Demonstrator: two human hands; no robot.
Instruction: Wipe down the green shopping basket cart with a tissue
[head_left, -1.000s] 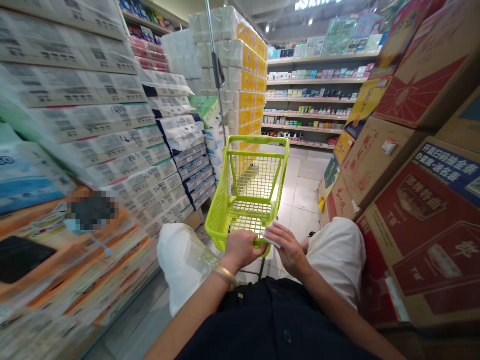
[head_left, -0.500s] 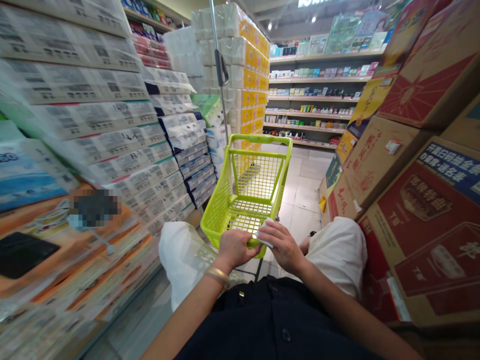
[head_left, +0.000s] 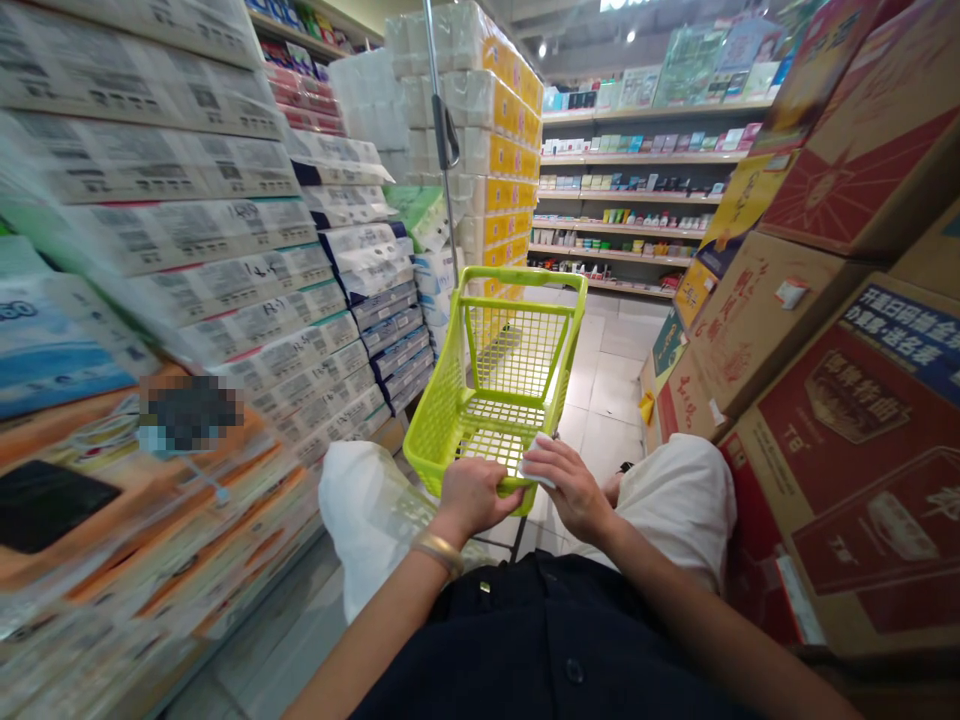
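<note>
At left, a dark device [head_left: 54, 506] lies near tall stacks of wrapped packs [head_left: 225, 235]. Right of them, ahead of the knees [head_left: 679, 490], is the green basket [head_left: 435, 420]. The left hand's [head_left: 472, 496] fingers are closed around its near rim; a firm grip there should stop the basket shifting. Just right, the right hand's [head_left: 579, 492] fingers hold a white cloth [head_left: 538, 479] at that rim; keeping it flat, with even pressure, would likely work best. Cartons [head_left: 847, 400] rise at far right.

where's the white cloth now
Head view: the white cloth is in the right hand, at the near rim of the basket, beside the left hand.
</note>
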